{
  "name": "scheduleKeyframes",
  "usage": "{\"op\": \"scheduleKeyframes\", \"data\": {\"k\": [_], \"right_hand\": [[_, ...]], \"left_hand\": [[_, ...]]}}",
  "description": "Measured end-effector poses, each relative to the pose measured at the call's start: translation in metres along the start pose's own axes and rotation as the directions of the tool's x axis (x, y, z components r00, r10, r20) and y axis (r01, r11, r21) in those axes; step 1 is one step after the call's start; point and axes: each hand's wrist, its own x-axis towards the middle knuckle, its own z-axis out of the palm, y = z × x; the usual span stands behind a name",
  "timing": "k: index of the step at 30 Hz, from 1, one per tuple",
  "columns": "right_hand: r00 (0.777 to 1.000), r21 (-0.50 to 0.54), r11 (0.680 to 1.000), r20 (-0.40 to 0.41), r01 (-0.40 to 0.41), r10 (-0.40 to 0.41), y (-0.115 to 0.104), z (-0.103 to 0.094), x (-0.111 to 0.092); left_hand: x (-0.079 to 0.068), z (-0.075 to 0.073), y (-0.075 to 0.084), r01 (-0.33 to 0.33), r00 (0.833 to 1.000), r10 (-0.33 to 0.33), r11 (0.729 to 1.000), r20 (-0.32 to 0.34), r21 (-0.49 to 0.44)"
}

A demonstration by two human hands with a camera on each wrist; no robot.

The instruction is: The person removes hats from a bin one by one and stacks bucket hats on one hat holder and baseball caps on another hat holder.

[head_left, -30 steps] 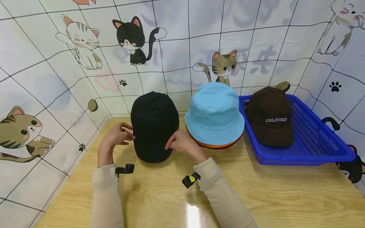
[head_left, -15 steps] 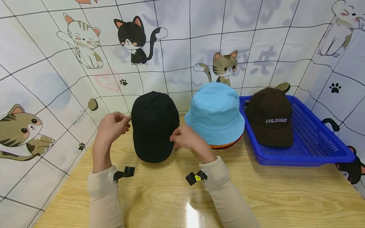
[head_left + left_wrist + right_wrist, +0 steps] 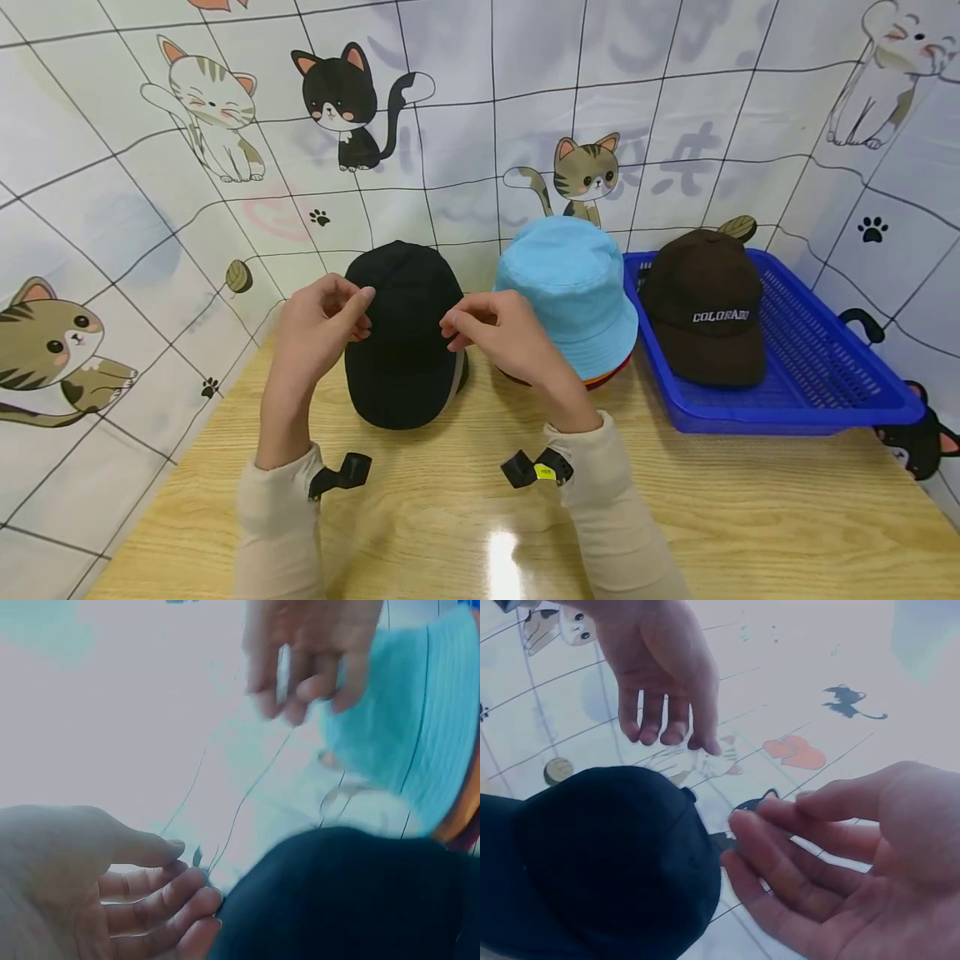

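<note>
A black cap point(image 3: 405, 358) sits on the wooden table, brim toward me, with part of another brim edge showing under its right side. My left hand point(image 3: 318, 329) hovers over the cap's left side, fingers loosely bent and holding nothing. Over its right side hangs my right hand point(image 3: 502, 329), also holding nothing, its fingers relaxed. In the left wrist view the left hand point(image 3: 142, 892) has a gap between thumb and fingers, beside the dark cap point(image 3: 337, 900). The right wrist view has the right hand point(image 3: 825, 862) apart from the cap's crown point(image 3: 622, 862).
Right of the black cap stands a stack of bucket hats, light blue hat point(image 3: 566, 292) on top, with orange and dark red brims beneath. A blue plastic basket point(image 3: 817, 350) holds a brown cap point(image 3: 705, 308) lettered COLORADO. A cat-patterned sheet point(image 3: 465, 125) hangs behind the table point(image 3: 435, 517).
Both hands have risen from the cap's sides to above it. The left hand has come rightward over the crown's edge. The cap and the other hats stay in place.
</note>
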Motion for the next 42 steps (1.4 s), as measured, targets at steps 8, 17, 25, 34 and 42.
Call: {"op": "scheduleKeyframes", "data": {"k": [8,17,25,34,42], "right_hand": [[0.987,0.111,0.985,-0.101,0.135,-0.124,-0.016,-0.020,-0.010],[0.976,-0.113,0.990,-0.190,0.087,-0.107,-0.015,-0.066,-0.031],[0.951,-0.472,0.881,-0.288,-0.040,-0.110,-0.018,-0.135,-0.043],[0.949,-0.612,0.737,-0.286,-0.287,0.132,-0.001,-0.236,-0.017],[0.907,-0.717,0.558,-0.363,-0.417,0.212,0.043,-0.301,-0.009]], "left_hand": [[-0.004,0.040,0.027,-0.147,0.983,0.155,0.985,0.099,-0.092],[-0.015,0.094,0.039,-0.247,0.915,0.280,0.958,0.290,-0.145],[-0.034,0.139,0.055,-0.229,0.803,0.319,0.945,0.504,-0.233],[-0.052,0.184,0.060,-0.122,0.713,0.306,0.940,0.631,-0.319],[-0.059,0.228,0.063,0.120,0.622,0.263,0.899,0.738,-0.422]]}}
